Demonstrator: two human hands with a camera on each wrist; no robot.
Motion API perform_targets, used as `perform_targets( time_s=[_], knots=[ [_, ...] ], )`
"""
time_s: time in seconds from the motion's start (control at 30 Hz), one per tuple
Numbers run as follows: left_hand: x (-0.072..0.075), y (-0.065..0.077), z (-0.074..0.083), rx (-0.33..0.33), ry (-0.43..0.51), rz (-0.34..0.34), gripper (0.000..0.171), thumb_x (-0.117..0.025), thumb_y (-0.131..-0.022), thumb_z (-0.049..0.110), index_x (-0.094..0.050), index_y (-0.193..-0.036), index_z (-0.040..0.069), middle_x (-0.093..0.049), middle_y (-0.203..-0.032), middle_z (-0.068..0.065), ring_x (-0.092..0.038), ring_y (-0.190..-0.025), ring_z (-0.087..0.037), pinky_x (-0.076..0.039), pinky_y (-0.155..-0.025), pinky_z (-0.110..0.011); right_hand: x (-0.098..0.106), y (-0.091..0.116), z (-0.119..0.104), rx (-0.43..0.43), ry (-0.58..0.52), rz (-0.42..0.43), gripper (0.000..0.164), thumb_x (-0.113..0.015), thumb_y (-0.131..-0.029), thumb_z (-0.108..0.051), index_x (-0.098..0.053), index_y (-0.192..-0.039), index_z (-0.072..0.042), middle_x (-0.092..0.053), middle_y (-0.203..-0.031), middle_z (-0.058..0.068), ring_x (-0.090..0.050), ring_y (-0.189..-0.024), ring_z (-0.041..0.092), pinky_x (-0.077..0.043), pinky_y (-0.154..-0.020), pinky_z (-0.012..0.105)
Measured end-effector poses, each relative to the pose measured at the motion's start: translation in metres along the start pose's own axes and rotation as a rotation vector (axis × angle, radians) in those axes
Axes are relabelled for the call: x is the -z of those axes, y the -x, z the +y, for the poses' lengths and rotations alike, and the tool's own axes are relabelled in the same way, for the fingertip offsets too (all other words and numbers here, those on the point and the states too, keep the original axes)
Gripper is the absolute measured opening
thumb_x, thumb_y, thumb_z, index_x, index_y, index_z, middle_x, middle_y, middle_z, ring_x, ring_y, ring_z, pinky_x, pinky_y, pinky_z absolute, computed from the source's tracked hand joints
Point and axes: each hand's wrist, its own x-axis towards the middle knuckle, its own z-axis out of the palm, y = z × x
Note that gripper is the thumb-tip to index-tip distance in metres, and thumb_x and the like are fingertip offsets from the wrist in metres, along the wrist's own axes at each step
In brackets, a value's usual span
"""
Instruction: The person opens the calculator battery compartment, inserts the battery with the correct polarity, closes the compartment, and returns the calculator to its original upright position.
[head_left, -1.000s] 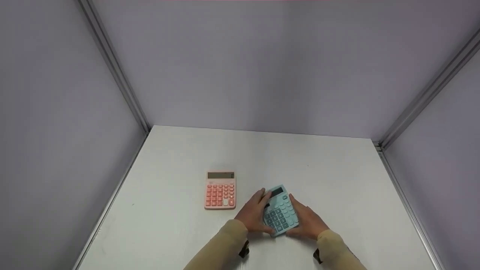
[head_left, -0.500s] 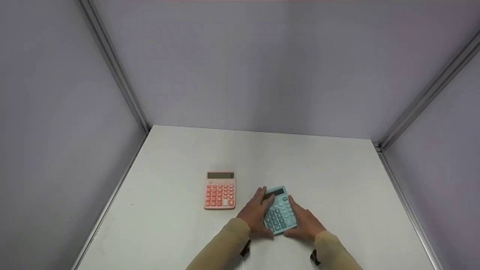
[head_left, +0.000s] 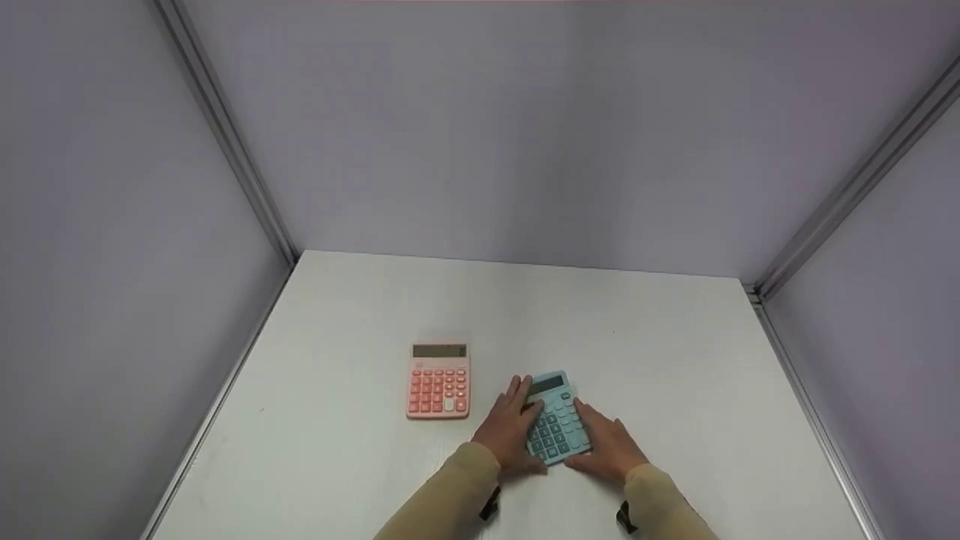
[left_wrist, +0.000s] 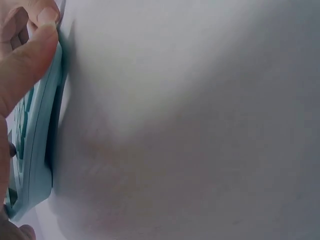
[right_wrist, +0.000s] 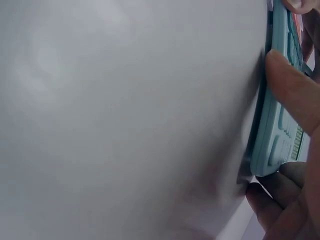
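Observation:
A light-blue calculator (head_left: 561,420) with darker blue keys lies slightly turned near the front middle of the table, face up. My left hand (head_left: 506,435) grips its left side, fingers beside and over the screen end and thumb at the lower corner. On the opposite side my right hand (head_left: 611,446) holds the right edge, thumb near the bottom corner. The left wrist view shows the calculator's side (left_wrist: 37,135) close to the white surface; whether it fully touches is unclear. In the right wrist view a thumb (right_wrist: 292,90) presses against the calculator's edge.
A pink calculator (head_left: 439,381) lies face up to the left of my hands, its display readable only as a small digit. The white table (head_left: 337,322) is bounded by grey panels (head_left: 450,135) with metal corner rails (head_left: 225,127).
Between both hands, the blue calculator has turned slightly to sit straighter and shifted a little left. The fingers of my left hand have moved a bit along its screen end. The pink calculator stays put.

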Motion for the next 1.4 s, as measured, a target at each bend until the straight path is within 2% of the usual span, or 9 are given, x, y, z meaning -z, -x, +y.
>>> perform_targets(
  time_s=[0.3, 0.53, 0.87, 0.97, 1.13, 1.23, 1.4],
  knots=[
    [0.009, 0.007, 0.009, 0.020, 0.059, -0.074, 0.086, -0.071, -0.083, 0.047, -0.031, -0.151, 0.013, -0.015, -0.160, -0.007, -0.005, -0.147, -0.026, -0.019, -0.116, -0.044, -0.005, 0.001, -0.001, -0.039, 0.017, 0.057, 0.103, -0.079, -0.072, -0.051, -0.028, -0.152, -0.011, -0.037, -0.151, 0.011, -0.036, -0.137, 0.032, -0.018, -0.110, 0.065],
    [0.010, 0.004, 0.011, 0.067, 0.052, -0.108, 0.074, -0.063, -0.092, 0.037, -0.029, -0.152, 0.012, -0.015, -0.160, -0.006, -0.007, -0.147, -0.024, -0.021, -0.116, -0.043, -0.007, -0.001, -0.003, -0.062, 0.009, 0.083, 0.099, -0.077, -0.077, -0.049, -0.027, -0.152, -0.010, -0.036, -0.151, 0.014, -0.034, -0.138, 0.033, -0.015, -0.110, 0.065],
    [0.007, -0.010, 0.008, 0.105, 0.059, -0.116, 0.068, -0.058, -0.096, 0.031, -0.026, -0.153, 0.014, -0.009, -0.161, -0.004, -0.003, -0.147, -0.022, -0.020, -0.116, -0.042, -0.004, -0.010, -0.010, -0.113, 0.009, 0.099, 0.096, -0.073, -0.081, -0.049, -0.023, -0.154, -0.012, -0.033, -0.153, 0.015, -0.029, -0.140, 0.033, -0.012, -0.111, 0.064],
    [0.006, -0.012, 0.007, 0.110, 0.067, -0.111, 0.068, -0.057, -0.097, 0.028, -0.024, -0.154, 0.014, -0.006, -0.162, -0.005, -0.003, -0.147, -0.022, -0.020, -0.116, -0.041, -0.007, -0.014, -0.011, -0.117, 0.020, 0.130, 0.096, -0.074, -0.080, -0.048, -0.024, -0.153, -0.011, -0.036, -0.151, 0.014, -0.032, -0.139, 0.033, -0.017, -0.111, 0.063],
    [0.006, -0.010, 0.003, 0.149, 0.083, -0.119, 0.069, -0.055, -0.098, 0.023, -0.017, -0.155, 0.017, 0.000, -0.162, -0.002, 0.000, -0.147, -0.021, -0.017, -0.116, -0.038, -0.009, -0.022, -0.015, -0.113, 0.017, 0.152, 0.096, -0.076, -0.079, -0.046, -0.025, -0.153, -0.010, -0.040, -0.149, 0.013, -0.038, -0.135, 0.033, -0.028, -0.112, 0.051],
    [0.006, -0.010, 0.001, 0.165, 0.096, -0.117, 0.068, -0.054, -0.099, 0.023, -0.017, -0.155, 0.018, 0.000, -0.162, -0.001, 0.000, -0.147, -0.020, -0.017, -0.116, -0.037, -0.008, -0.025, -0.019, -0.113, -0.010, 0.134, 0.096, -0.076, -0.080, -0.044, -0.024, -0.153, -0.009, -0.039, -0.149, 0.014, -0.037, -0.135, 0.033, -0.029, -0.112, 0.048],
    [0.005, -0.011, 0.001, 0.153, 0.110, -0.111, 0.067, -0.054, -0.099, 0.021, -0.018, -0.155, 0.017, -0.002, -0.162, -0.002, -0.001, -0.147, -0.021, -0.018, -0.116, -0.037, -0.008, -0.025, -0.019, -0.135, -0.004, 0.108, 0.097, -0.075, -0.081, -0.044, -0.022, -0.153, -0.010, -0.038, -0.150, 0.014, -0.037, -0.136, 0.033, -0.029, -0.112, 0.048]
  ],
)
